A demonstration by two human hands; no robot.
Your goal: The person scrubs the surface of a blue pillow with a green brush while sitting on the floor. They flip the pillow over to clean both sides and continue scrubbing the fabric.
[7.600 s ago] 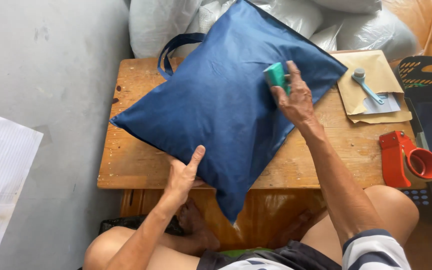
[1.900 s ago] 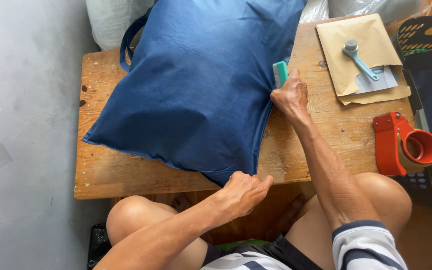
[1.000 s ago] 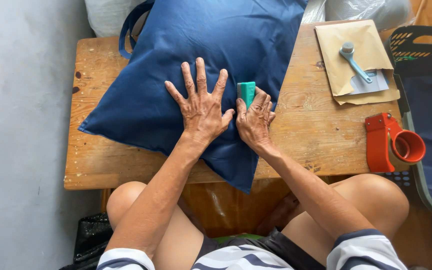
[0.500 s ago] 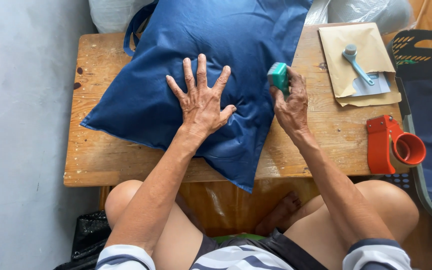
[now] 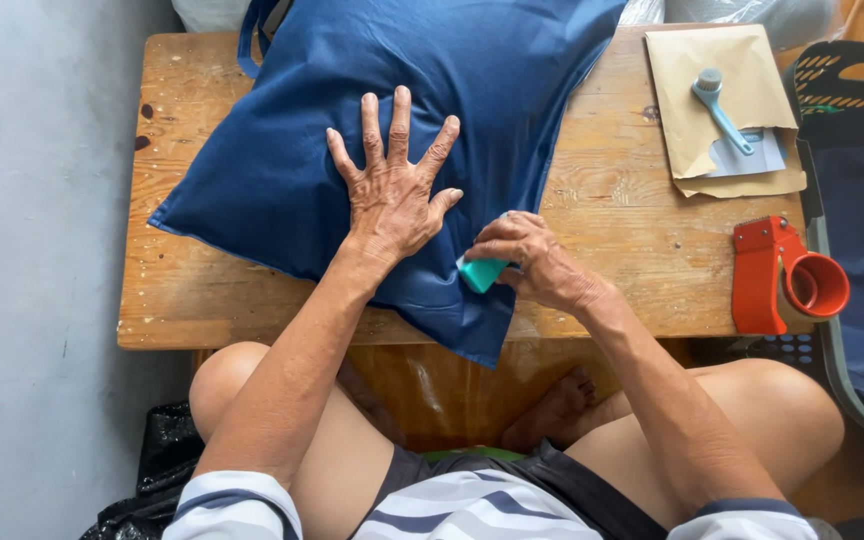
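Note:
A stuffed dark blue fabric bag (image 5: 282,150) with handles lies across a low wooden table (image 5: 612,270). My left hand (image 5: 394,190) presses flat on the bag with fingers spread wide. My right hand (image 5: 532,262) grips a small teal scraper-like tool (image 5: 480,273) and holds it against the bag's near right corner, close to the table's front edge.
A brown paper envelope (image 5: 742,60) with a light blue small-headed tool (image 5: 720,108) on it lies at the table's back right. A red tape dispenser (image 5: 787,280) sits at the right edge. A dark plastic basket (image 5: 857,90) stands to the right. White sacks lie behind the table.
My right hand has drawn the teal tool from the bag's right side down toward its near corner. My left hand stays spread on the bag.

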